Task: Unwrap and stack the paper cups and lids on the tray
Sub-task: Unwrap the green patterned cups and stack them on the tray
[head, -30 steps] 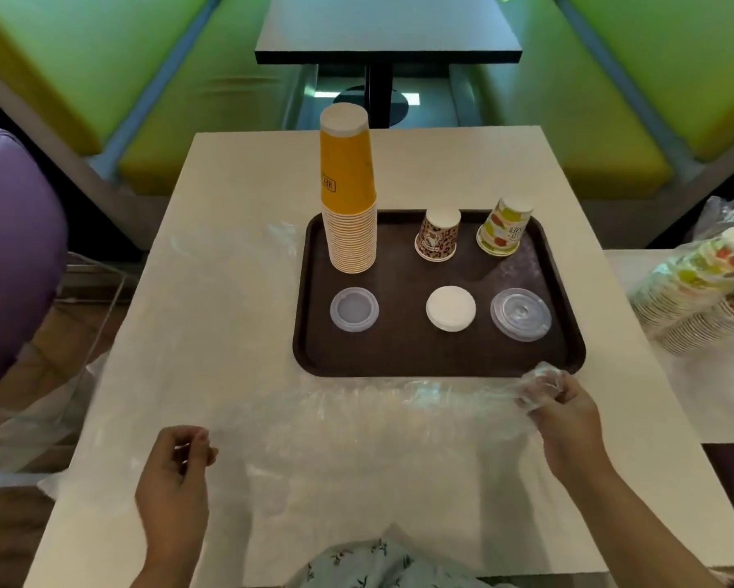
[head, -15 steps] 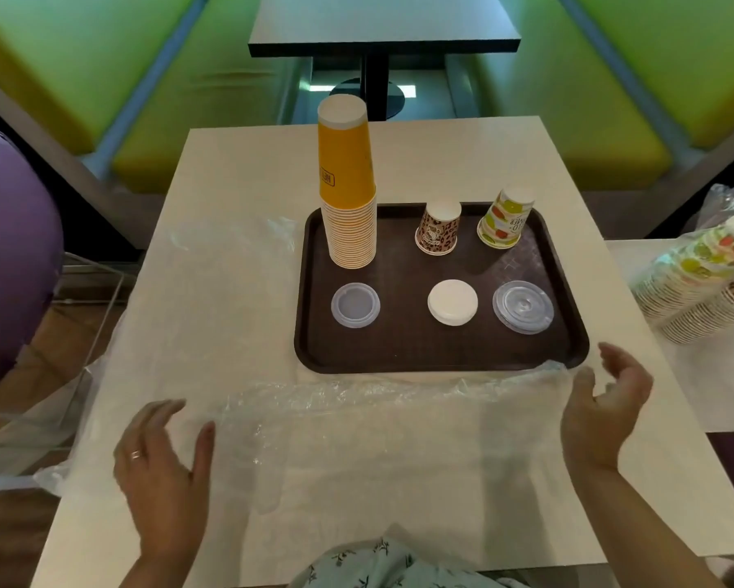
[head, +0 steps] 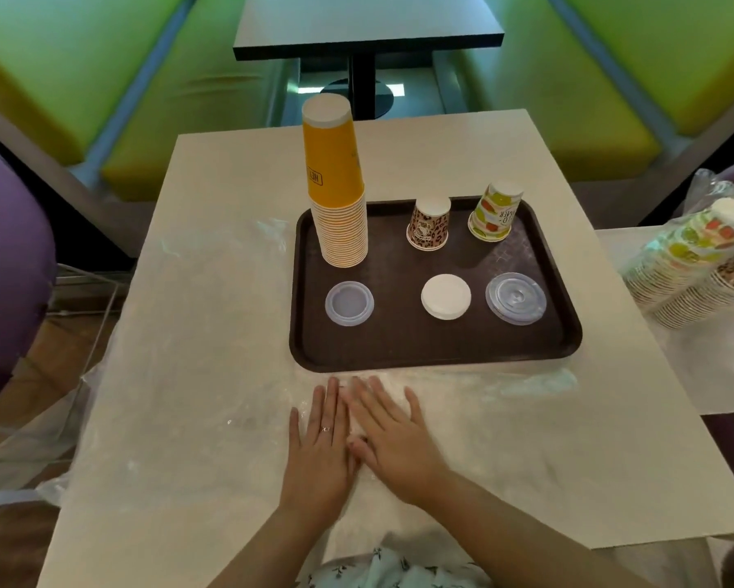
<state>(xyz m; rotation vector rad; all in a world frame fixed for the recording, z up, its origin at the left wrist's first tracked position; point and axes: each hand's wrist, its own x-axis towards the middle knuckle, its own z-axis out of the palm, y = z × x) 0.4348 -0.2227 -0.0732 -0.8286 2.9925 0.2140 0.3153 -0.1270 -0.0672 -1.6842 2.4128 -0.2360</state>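
A purple seat (head: 4, 269) stands off the left edge of the pale tabletop (head: 229, 197). A sheet of clear plastic wrap (head: 178, 418) lies flattened over the near and left part of the tabletop, its long axis running left to right along the near edge of the tray, and its left end spills over the tabletop's left edge.

The left hand (head: 320, 451) lies palm down on the wrap, fingers straight and together, pointing away toward the tray, a ring on one finger; it grips nothing. The right hand (head: 392, 439) lies flat just beside it, touching it, fingers straight and angled up-left, also holding nothing. Both forearms reach in from the near edge.

The brown tray (head: 433, 354) sits just beyond the fingertips, long axis left to right. At its far left corner a tall stack of yellow cups (head: 337, 184) stands upright, mouths down. To its right stand a leopard-print cup (head: 428, 224) and a fruit-print cup (head: 494, 212), both upside down, the second tilted slightly. Along the near row lie a clear lid (head: 349, 302), a white lid (head: 445, 296) and a larger clear lid (head: 515, 297), well apart.

Bare tabletop stays free right of the tray. On a neighbouring tabletop at far right, wrapped stacks of cups (head: 692, 265) lie on their sides.
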